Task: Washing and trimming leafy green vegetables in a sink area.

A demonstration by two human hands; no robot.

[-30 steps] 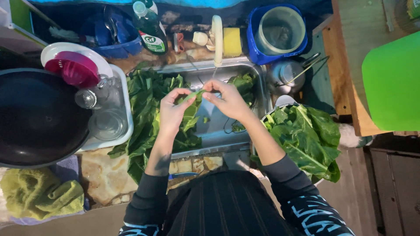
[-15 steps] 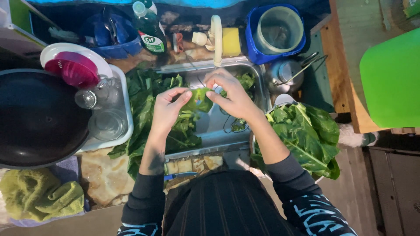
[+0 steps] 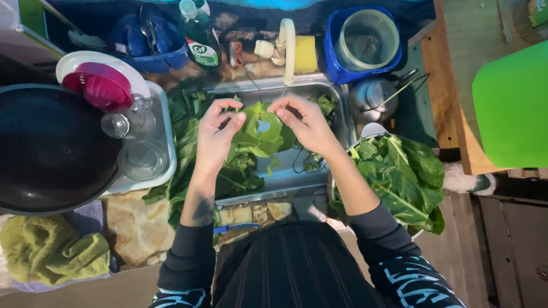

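My left hand [image 3: 218,136] and my right hand [image 3: 305,121] both grip a green leaf [image 3: 260,130], spread between them over the metal sink [image 3: 302,177]. The leaf sits right under the white tap [image 3: 287,45]. A heap of leafy greens [image 3: 191,149] lies along the sink's left side, below my left hand. More greens [image 3: 399,171] fill a bowl to the right of my right forearm.
A large black pan [image 3: 48,151] sits at left beside a white tray [image 3: 165,122] with glassware and a pink strainer [image 3: 100,85]. Behind the sink stand a green bottle [image 3: 198,34], yellow sponge [image 3: 306,54], blue tub [image 3: 365,43] and a metal kettle [image 3: 374,97]. A green towel [image 3: 51,251] lies lower left.
My hands have drawn the leaf up under the tap and pulled it wider between them; the left hand has shifted slightly left.
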